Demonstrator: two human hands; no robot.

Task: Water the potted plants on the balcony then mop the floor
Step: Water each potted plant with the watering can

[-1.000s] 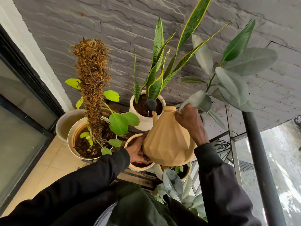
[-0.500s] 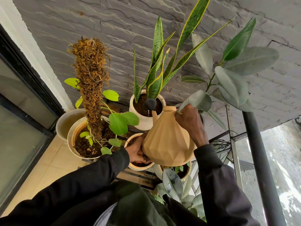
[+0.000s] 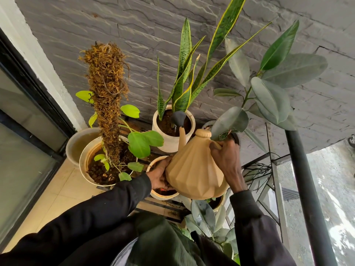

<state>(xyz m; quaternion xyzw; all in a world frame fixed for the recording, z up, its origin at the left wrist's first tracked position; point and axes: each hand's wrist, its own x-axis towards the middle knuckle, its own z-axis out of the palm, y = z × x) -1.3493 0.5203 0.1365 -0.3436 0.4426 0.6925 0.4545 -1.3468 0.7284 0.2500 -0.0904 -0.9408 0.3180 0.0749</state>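
Lowest in the frame, two dark sleeves reach up toward the middle, where both hands hold the tan can [image 3: 194,173] tipped toward the upper left. The left hand [image 3: 159,177] cups the can's lower flank over a small pot [image 3: 163,195]; its fingers [image 3: 163,186] curve under the belly, with the tips hidden. The right hand [image 3: 228,160] is wrapped round the handle at the can's upper right, fingers closed firmly about it. The can looks like stiff moulded plastic with smooth facets, so it should keep its shape under a squeeze but could turn slick once wet. With water inside it is probably weighty, and the load likely slides toward the spout as it tilts. The handle plus a palm under the belly seems the sound hold. The thin spout looks like a poor place to grip. Beyond the hands, the dark rose [image 3: 178,119] hangs over the soil of the white snake-plant pot [image 3: 169,143], centre frame. The mossy pole [image 3: 107,89] stands left, rubber leaves right, and the grey stone wall [image 3: 134,25] is behind them.
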